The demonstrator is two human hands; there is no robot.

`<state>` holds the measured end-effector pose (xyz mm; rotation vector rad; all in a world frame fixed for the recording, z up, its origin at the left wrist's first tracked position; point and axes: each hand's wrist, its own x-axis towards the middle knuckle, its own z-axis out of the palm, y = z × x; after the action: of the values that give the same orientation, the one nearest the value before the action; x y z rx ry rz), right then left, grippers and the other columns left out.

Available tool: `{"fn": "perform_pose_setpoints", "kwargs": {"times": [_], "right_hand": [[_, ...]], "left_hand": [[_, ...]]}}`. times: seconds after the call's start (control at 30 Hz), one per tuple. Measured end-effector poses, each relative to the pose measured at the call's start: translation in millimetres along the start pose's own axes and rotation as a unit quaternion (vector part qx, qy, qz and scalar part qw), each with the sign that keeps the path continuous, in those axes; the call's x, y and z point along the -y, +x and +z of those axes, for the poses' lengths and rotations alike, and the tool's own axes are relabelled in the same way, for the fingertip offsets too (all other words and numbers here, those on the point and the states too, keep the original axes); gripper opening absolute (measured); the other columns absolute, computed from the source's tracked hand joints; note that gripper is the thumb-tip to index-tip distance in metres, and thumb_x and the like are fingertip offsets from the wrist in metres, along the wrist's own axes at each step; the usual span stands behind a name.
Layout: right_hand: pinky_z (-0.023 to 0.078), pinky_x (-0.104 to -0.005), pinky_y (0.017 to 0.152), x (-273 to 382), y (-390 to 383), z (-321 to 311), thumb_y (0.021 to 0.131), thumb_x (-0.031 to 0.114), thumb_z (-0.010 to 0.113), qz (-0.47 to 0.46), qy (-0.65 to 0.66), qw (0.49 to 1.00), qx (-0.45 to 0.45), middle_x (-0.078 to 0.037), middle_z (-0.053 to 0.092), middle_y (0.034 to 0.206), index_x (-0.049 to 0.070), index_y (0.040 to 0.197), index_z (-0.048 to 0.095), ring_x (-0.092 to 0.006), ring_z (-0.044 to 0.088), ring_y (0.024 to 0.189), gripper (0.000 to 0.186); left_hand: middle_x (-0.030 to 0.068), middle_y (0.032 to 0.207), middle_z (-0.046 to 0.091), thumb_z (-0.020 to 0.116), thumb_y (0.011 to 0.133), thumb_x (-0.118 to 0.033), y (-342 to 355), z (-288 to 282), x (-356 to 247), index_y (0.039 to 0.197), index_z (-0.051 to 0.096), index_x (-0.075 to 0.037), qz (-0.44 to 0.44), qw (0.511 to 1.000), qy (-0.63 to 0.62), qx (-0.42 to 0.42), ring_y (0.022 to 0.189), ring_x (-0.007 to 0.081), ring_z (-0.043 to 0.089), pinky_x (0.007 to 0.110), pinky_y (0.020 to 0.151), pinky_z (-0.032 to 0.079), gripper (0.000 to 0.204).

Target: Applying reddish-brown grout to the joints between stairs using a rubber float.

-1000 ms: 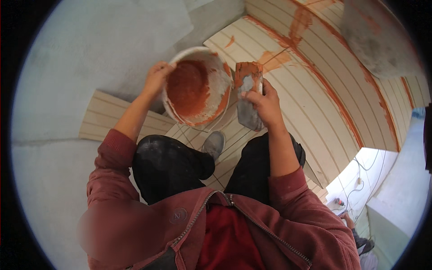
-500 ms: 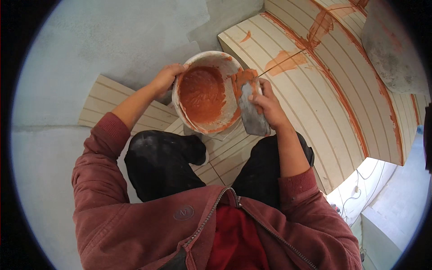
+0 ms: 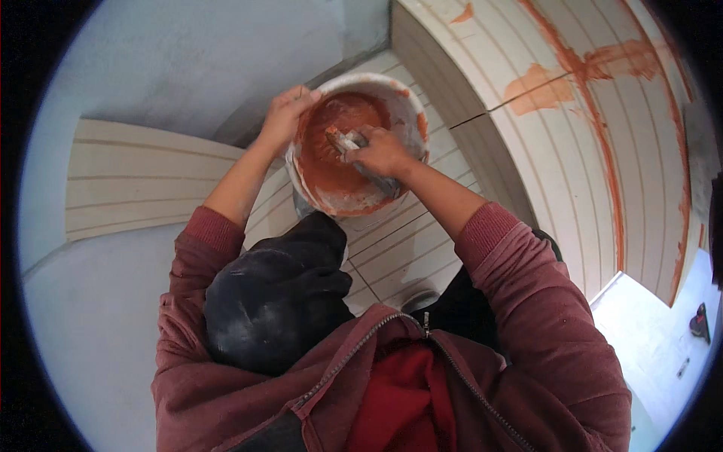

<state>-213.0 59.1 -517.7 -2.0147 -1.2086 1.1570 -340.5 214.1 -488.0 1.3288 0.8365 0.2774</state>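
Note:
A white bucket (image 3: pixel 412 113) with smeared walls holds wet orange grout (image 3: pixel 330 178). My left hand (image 3: pixel 286 117) grips its rim at the far left, fingers curled over the edge. Inside the bucket, my right hand (image 3: pixel 379 153) is closed round a grey grout float (image 3: pixel 386 185). The float is tilted, and its front end, smeared orange, is down near the grout. My right hand hides part of the float and part of the grout surface.
Striped beige tiled steps (image 3: pixel 561 151) rise on the right, with orange grout along their joints and smears on top. A tiled floor (image 3: pixel 399 252) lies under the bucket. My bent knee (image 3: pixel 275 301) is close below it. A grey wall (image 3: pixel 226 60) stands behind.
My right hand has carried the float from beside the bucket's right rim to the left, into the bucket. My view has shifted, and my left hand still holds the rim.

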Motion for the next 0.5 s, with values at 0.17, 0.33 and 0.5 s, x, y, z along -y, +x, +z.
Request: {"fn": "perform_pose_setpoints", "kwargs": {"times": [0.17,0.33,0.5], "right_hand": [[0.04,-0.0379,0.094,5,22,15,0.068,0.045,0.066,0.077,-0.021,0.991,0.106,-0.024,0.056,0.116,0.001,0.112,0.059,-0.0336,0.053,0.11,0.063],[0.039,-0.0374,0.095,14,33,22,0.071,0.048,0.062,0.049,-0.148,0.975,0.158,-0.023,0.055,0.118,0.003,0.111,0.061,-0.0321,0.054,0.109,0.06],[0.044,-0.0352,0.083,-4,49,14,0.073,0.046,0.061,0.04,0.003,0.954,0.296,-0.014,0.063,0.101,0.011,0.099,0.066,-0.0285,0.059,0.092,0.043]], "left_hand": [[-0.0021,0.066,0.054,0.061,0.086,-0.02,4,0,11,0.069,0.053,-0.008,0.008,0.996,-0.091,0.0,0.058,0.006,0.046,0.022,0.052,0.039,0.023],[-0.0023,0.065,0.053,0.062,0.085,-0.018,0,4,2,0.068,0.052,-0.008,0.004,0.997,-0.071,-0.024,0.057,0.0057,0.045,0.022,0.052,0.038,0.022],[-0.003,0.064,0.051,0.062,0.085,-0.019,-3,7,3,0.066,0.051,-0.008,0.037,0.997,-0.048,-0.057,0.056,0.0056,0.042,0.022,0.052,0.036,0.024]]}}
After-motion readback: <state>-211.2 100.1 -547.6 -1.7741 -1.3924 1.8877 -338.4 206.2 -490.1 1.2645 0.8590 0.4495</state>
